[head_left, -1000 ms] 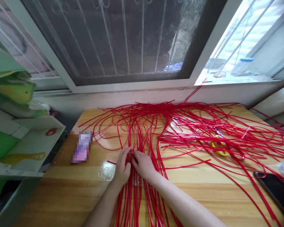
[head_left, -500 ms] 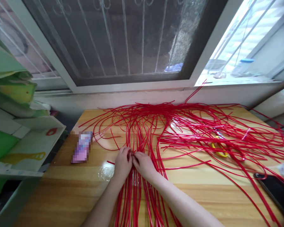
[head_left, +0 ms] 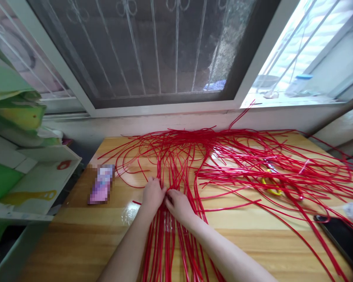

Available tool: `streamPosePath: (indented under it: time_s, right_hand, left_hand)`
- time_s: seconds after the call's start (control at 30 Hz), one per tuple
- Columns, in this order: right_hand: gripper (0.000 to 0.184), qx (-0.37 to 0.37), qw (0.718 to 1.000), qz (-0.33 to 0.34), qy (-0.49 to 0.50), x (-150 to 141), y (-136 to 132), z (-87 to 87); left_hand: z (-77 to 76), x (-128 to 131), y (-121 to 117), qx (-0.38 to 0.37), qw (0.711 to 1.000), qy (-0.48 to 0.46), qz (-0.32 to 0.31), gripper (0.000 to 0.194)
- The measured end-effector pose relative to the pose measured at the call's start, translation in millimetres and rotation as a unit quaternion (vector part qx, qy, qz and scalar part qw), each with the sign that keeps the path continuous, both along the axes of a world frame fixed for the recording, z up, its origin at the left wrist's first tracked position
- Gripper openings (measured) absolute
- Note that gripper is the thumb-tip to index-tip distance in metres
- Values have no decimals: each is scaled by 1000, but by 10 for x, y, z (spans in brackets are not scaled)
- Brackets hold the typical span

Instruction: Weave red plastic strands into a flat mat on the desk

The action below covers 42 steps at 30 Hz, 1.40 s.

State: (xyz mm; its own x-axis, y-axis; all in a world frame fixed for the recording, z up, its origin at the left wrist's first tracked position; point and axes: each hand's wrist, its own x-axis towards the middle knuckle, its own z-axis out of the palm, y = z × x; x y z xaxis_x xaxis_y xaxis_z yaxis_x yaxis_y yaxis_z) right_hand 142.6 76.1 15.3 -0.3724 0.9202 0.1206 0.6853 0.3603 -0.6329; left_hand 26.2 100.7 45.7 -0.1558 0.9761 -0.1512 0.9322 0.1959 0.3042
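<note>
L hand (head_left: 153, 192) & R hand (head_left: 178, 204) close tog. over middle of wooden counter (head_left: 85, 243), both w/ fingers curled in, pinching red strands (head_left: 197, 136); exact no. gripped hidden by fingers. Strands run lengthwise under both hands twd the person, w/ dense tangle at back by wall (head_left: 153, 124) & more spread out R. Clear plastic (head_left: 130, 213) just L of L forearm; pixelated pink item (head_left: 102, 190) farther L; black phone (head_left: 341, 239) far R.
</note>
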Motion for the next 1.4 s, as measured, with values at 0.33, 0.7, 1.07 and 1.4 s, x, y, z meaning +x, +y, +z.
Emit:
streamPosePath:
  time_s: [0.33,0.7,1.07,1.4]
  right_hand:
    - [13,4,998,-8,57,35,-11,-31]
    - [13,15,996,43,71,53,4,-40]
    - [11,37,999,27,18,21,3,-59]
    - [12,25,998,31,41,31,-12,-48]
  left_hand:
    - [-24,-9,5,12,1000,-23,9,25]
    - [-21,29,54,-20,999,34,13,21]
    - [50,113,-47,10,999,18,33,24]
    - [75,80,20,-34,999,9,17,19]
